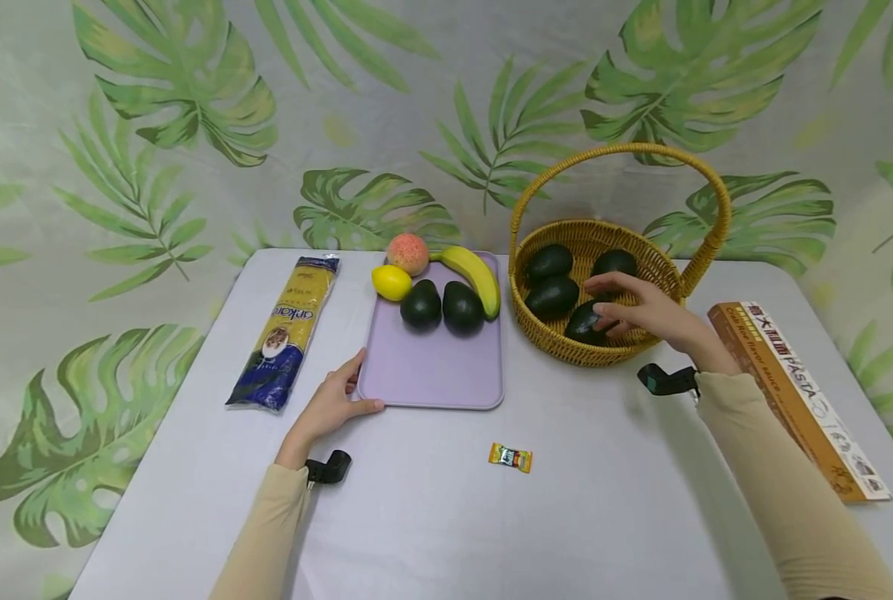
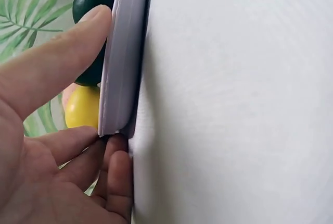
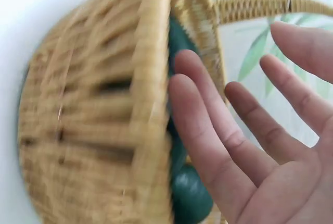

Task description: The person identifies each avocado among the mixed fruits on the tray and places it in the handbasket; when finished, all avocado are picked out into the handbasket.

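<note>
My left hand [image 1: 332, 408] holds the near left corner of a lilac tray [image 1: 431, 375], thumb against the front edge and fingers along the left side. On the tray lie two dark avocados [image 1: 421, 307], a lemon [image 1: 391, 283], a peach [image 1: 408, 254] and a banana [image 1: 478, 277]. At the right, my right hand [image 1: 660, 312] reaches over the rim of a wicker basket [image 1: 566, 352], its fingers spread apart. Several avocados [image 1: 552, 297] rest inside. The fingertips are close to the nearest avocado [image 1: 583, 325]; whether they touch it I cannot tell.
A bag of pasta [image 1: 285, 333] lies left of the tray. A small wrapped candy [image 1: 511, 457] is on the white table [image 1: 431, 533] in front. Right of the basket lies a long pasta box [image 1: 799, 400]. The basket's tall handle [image 1: 626, 148] arches above it.
</note>
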Action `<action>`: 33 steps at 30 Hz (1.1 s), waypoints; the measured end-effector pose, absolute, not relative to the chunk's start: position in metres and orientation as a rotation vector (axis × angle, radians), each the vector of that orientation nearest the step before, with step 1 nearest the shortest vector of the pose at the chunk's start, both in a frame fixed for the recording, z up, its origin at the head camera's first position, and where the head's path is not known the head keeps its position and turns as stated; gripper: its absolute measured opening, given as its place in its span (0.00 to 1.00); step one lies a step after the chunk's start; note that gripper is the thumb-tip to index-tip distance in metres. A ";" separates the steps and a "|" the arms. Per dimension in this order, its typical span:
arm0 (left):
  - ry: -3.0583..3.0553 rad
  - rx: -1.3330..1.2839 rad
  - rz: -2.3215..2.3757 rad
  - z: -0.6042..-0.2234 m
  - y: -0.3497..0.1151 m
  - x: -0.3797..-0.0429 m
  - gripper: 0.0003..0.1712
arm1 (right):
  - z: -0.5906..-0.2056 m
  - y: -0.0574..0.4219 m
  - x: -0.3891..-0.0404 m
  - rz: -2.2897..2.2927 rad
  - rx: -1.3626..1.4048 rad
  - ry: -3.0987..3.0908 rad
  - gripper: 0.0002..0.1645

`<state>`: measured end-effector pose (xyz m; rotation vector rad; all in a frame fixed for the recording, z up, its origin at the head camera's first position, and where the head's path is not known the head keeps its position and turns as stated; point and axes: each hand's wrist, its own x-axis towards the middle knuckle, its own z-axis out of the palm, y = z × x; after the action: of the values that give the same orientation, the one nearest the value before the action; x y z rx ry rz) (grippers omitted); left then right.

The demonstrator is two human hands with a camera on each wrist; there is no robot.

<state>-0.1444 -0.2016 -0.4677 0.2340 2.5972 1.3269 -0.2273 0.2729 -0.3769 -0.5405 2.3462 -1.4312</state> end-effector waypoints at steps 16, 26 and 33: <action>2.617 0.382 1.087 -0.461 -0.199 -0.166 0.72 | -0.371 0.182 -0.239 -1.480 -0.777 2.167 0.34; 2.576 0.384 1.125 -0.463 -0.198 -0.171 0.71 | -0.368 0.144 -0.256 -1.285 -0.799 2.138 0.40; 2.571 0.381 1.139 -0.465 -0.199 -0.171 0.71 | -0.368 0.123 -0.265 -1.097 -0.737 2.152 0.44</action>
<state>-0.1710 -0.1985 -0.4652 0.3807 2.5708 1.1388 -0.2646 0.1227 -0.3683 -0.7365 2.1524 -1.0974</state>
